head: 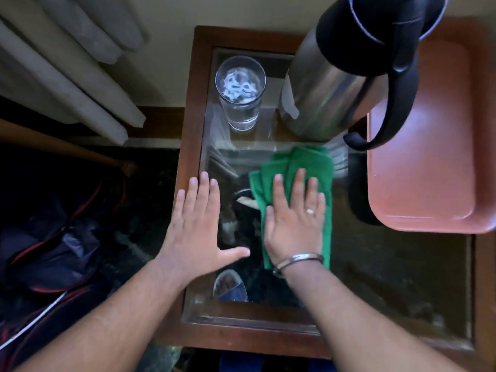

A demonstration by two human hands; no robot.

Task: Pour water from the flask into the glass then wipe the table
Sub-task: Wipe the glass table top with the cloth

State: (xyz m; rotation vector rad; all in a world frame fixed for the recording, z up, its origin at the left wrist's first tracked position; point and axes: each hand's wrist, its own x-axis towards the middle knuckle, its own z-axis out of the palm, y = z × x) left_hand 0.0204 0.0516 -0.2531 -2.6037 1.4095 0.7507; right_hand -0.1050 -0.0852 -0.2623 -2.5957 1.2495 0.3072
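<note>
A clear glass (240, 92) holding water stands at the back left of a glass-topped wooden table (191, 135). Beside it on the right stands a steel flask (330, 87) with a black lid and black handle, upright. A green cloth (298, 165) lies on the glass top in front of the flask. My right hand (295, 218) lies flat on the cloth, fingers spread, pressing it to the table. My left hand (196, 224) rests flat and spread on the table's left edge, holding nothing.
A reddish-brown tray (429, 157) overlaps the table's right side next to the flask. Grey curtains (67, 76) hang at the left. A dark bag with red trim (53, 251) lies on the floor to the left of the table.
</note>
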